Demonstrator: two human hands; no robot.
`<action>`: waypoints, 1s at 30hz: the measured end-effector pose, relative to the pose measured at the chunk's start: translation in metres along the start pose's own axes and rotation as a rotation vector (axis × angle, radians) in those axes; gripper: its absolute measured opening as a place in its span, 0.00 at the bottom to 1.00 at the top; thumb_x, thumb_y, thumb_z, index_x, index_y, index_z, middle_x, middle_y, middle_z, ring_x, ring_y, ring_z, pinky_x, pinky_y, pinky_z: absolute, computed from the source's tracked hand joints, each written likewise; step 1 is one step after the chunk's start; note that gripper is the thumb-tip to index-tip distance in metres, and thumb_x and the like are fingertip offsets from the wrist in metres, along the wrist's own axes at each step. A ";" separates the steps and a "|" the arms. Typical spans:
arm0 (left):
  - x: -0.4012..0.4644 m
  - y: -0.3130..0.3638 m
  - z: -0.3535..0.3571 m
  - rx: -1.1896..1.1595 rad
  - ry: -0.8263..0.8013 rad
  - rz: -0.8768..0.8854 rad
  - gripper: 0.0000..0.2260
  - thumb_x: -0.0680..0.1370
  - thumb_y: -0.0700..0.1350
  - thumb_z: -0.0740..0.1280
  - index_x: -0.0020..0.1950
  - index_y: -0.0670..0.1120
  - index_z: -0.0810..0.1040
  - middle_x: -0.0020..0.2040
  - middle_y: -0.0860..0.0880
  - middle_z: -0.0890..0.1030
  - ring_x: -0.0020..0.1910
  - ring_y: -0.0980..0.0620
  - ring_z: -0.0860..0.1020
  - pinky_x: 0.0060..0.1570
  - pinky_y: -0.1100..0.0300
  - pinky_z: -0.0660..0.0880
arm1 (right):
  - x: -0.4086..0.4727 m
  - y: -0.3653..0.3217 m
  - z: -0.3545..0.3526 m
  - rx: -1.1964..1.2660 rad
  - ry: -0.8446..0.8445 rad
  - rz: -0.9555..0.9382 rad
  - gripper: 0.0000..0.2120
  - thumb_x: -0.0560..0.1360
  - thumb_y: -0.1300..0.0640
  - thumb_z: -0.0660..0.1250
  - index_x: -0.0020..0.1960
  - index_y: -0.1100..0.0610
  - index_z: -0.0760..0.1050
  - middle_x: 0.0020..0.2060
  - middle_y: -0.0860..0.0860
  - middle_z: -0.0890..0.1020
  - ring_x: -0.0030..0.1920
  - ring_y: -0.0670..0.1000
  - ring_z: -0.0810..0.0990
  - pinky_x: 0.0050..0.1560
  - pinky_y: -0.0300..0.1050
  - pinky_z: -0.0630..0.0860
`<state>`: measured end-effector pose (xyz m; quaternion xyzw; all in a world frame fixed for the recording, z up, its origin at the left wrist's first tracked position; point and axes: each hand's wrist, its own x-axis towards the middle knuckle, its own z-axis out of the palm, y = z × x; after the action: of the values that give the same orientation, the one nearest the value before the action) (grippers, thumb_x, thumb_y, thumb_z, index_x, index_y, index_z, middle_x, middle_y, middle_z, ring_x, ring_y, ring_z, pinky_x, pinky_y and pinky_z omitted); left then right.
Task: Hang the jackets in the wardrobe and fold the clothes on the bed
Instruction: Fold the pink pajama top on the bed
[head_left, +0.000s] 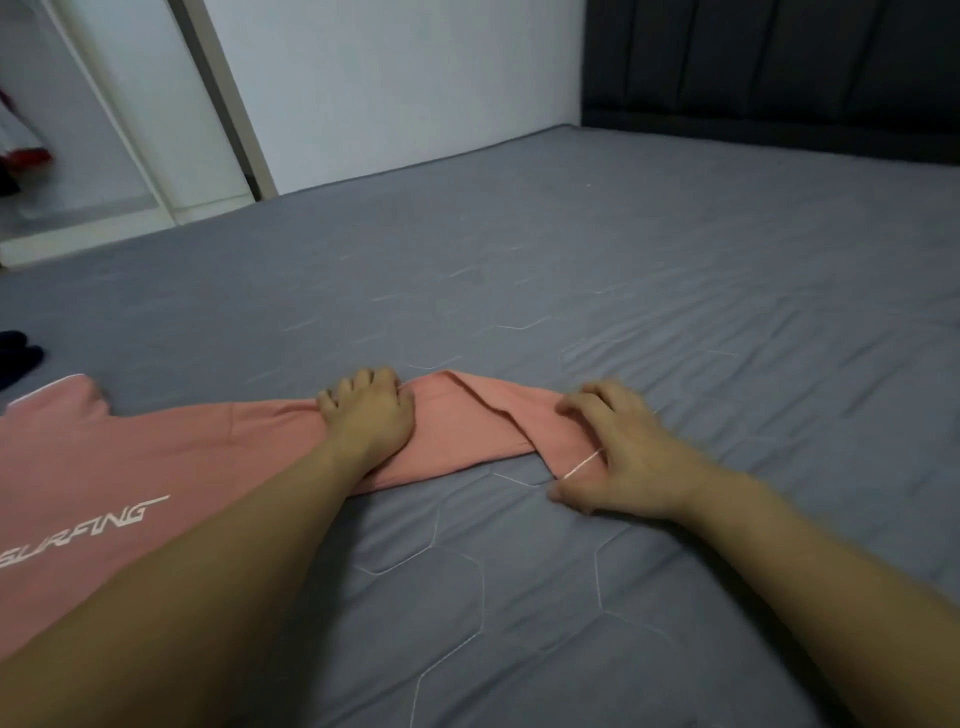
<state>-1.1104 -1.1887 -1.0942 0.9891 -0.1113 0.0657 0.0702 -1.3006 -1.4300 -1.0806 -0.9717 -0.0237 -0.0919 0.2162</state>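
A dark padded headboard (779, 62), with vertical channels, fills the view at about 1 o'clock. Just left of it, at 12 o'clock, a plain white wall (395, 78) runs down to the far edge of the mattress. A narrow dark strip (218, 93) slants along the left side of that wall, at about 11 o'clock. Farther left, at 10 o'clock, lies a pale floor (78, 218), and at the far left edge a blurred red and white item (21, 150) sits low; what it is cannot be told. At 9 o'clock, a small dark navy shape (15, 353) pokes in from the left border, too cut off to identify.
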 end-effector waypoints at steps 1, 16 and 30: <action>-0.001 0.000 -0.001 0.005 -0.004 0.005 0.15 0.81 0.56 0.54 0.61 0.49 0.72 0.64 0.42 0.72 0.64 0.41 0.68 0.67 0.44 0.58 | -0.008 0.002 0.001 0.022 -0.046 -0.004 0.52 0.58 0.27 0.69 0.75 0.48 0.58 0.67 0.45 0.61 0.68 0.46 0.61 0.71 0.40 0.58; -0.062 -0.001 -0.011 -0.054 0.031 0.033 0.32 0.77 0.68 0.47 0.77 0.61 0.39 0.79 0.53 0.36 0.78 0.45 0.38 0.68 0.27 0.42 | 0.028 -0.013 -0.012 -0.132 0.639 0.651 0.28 0.73 0.52 0.63 0.70 0.61 0.66 0.70 0.63 0.67 0.70 0.63 0.66 0.71 0.57 0.58; -0.104 -0.271 -0.065 0.092 -0.257 -0.066 0.29 0.81 0.65 0.43 0.80 0.58 0.45 0.81 0.52 0.44 0.79 0.50 0.44 0.74 0.44 0.41 | 0.135 -0.241 0.126 -0.111 -0.274 0.130 0.33 0.81 0.41 0.47 0.78 0.60 0.50 0.78 0.59 0.51 0.77 0.58 0.50 0.75 0.58 0.44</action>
<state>-1.1564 -0.8950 -1.0795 0.9947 -0.0839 -0.0590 0.0120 -1.1672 -1.1575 -1.0669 -0.9851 0.0150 0.0545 0.1625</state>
